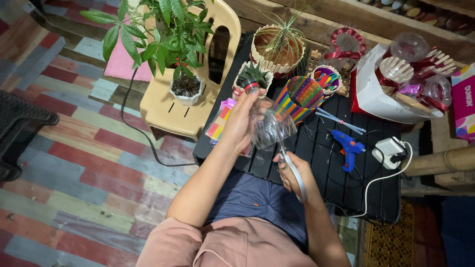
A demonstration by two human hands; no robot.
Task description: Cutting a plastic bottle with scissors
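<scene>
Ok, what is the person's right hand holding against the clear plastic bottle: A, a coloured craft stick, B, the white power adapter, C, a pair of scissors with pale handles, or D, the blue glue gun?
C: the right hand grips pale-handled scissors whose blades meet the clear plastic bottle held by the left hand, while the blue glue gun lies untouched on the black slatted table.

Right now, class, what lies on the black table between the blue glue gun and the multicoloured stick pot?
In the head view, pale glue sticks lie between the glue gun and the stick pot.

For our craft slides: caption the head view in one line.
Left hand holds a clear bottle; right hand works scissors.
</scene>
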